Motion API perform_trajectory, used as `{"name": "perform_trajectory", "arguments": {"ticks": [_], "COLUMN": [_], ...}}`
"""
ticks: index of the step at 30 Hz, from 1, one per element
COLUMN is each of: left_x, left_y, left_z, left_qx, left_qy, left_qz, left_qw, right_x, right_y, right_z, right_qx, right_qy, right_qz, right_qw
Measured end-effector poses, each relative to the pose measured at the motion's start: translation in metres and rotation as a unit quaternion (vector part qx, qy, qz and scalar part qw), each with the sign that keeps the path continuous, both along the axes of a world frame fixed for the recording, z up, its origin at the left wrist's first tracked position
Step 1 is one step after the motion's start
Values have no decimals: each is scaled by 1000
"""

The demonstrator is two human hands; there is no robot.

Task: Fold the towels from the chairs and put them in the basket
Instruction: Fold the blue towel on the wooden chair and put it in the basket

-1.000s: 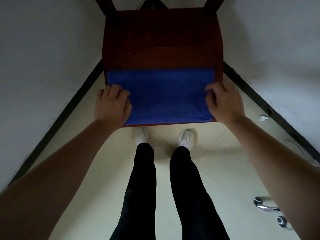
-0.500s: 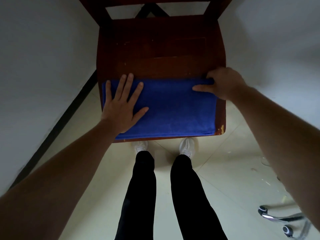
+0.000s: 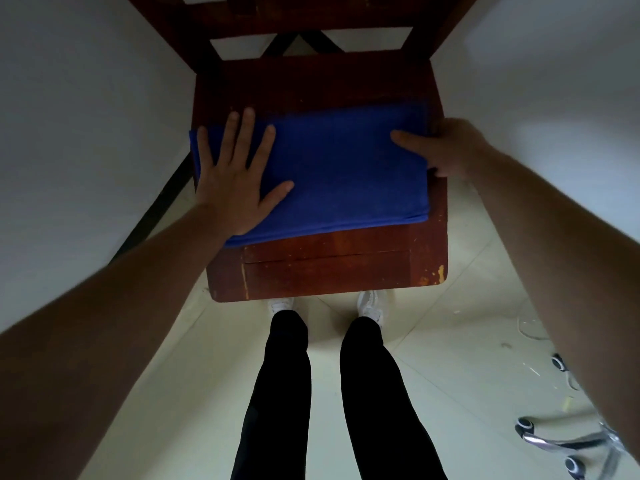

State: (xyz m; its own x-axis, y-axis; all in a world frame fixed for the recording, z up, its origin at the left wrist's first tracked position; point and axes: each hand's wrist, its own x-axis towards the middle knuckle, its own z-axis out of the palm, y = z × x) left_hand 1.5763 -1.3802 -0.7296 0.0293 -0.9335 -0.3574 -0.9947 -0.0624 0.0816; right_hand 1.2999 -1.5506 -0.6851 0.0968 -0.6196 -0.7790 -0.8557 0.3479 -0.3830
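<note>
A blue towel (image 3: 346,168), folded into a flat rectangle, lies across the middle of a dark red wooden chair (image 3: 329,271). My left hand (image 3: 239,178) rests flat on the towel's left part, fingers spread. My right hand (image 3: 446,150) is at the towel's right edge, thumb on top of the cloth and fingers curled under or beside the edge. No basket is in view.
The chair stands in a corner between two white walls with a dark skirting strip (image 3: 156,209). My legs and white shoes (image 3: 370,303) are just in front of the chair. The chrome wheeled base of an office chair (image 3: 568,441) is on the floor at lower right.
The towel has slid from the seat's front edge back to its middle. My left hand went from gripping the edge to lying flat. My right hand moved to the towel's right edge.
</note>
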Motion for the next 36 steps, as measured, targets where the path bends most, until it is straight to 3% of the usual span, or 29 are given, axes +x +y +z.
{"name": "perform_trajectory", "arguments": {"ticks": [4,7,14,19,22,24,26,28,29,30,31,32,33,34,36], "left_x": [-23,-37,-59,-78,-75,-70,-61,-48,-37,-25,-14,-2,9,20,35], "left_y": [-18,-29,-32,-40,-41,-35,-24,-8,-2,2,4,6,9,12,19], "left_z": [3,-5,-8,-11,-5,6,17,26,27,26,27,26,27,30,30], "left_qx": [1,46,37,67,84,46,-54,-166,-189,-174,-133,-87,-44,-16,8], "left_qy": [47,41,47,44,47,79,144,181,214,275,359,438,486,516,558], "left_qz": [-108,-129,-104,-77,-81,-49,68,252,355,459,549,615,650,659,652], "left_qw": [993,990,993,994,992,995,986,936,890,827,742,650,583,547,513], "right_x": [-18,-25,-58,-77,-70,-58,-41,-19,-6,7,20,34,48,64,98], "right_y": [14,24,38,51,54,57,58,62,65,69,75,82,90,99,119], "right_z": [-2,0,3,6,14,23,32,40,43,44,44,45,44,41,36], "right_qx": [8,60,54,15,15,5,-17,-72,-123,-177,-228,-266,-295,-320,-350], "right_qy": [16,6,-137,-119,-158,-189,-215,-222,-201,-166,-130,-103,-91,-93,-98], "right_qz": [31,42,-150,-171,-188,-199,-215,-198,-161,-116,-75,-46,-22,6,74], "right_qw": [999,997,978,978,969,962,952,952,958,963,962,957,951,943,929]}}
